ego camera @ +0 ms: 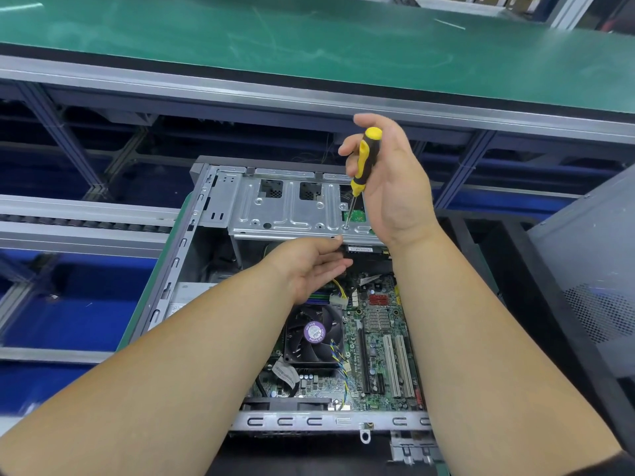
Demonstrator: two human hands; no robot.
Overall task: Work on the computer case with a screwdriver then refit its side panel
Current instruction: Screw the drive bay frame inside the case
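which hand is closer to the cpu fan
Left. The left hand hovers open just above and beyond the CPU fan; the right hand is farther up, gripping the screwdriver at the drive cage.

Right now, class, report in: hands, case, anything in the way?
Right hand grips screwdriver, tip on drive cage screw. Left hand open, at cage edge. Case open; side panel off, right. Nothing blocking.

Two bare forearms come in from the lower corners of the frame and run toward the centre. The left hand (309,269) and the right hand (391,187) wear no gloves, rings or watch. At the lower right edge a sliver of dark sleeve (616,463) covers the right arm near the elbow. The left arm shows no sleeve.
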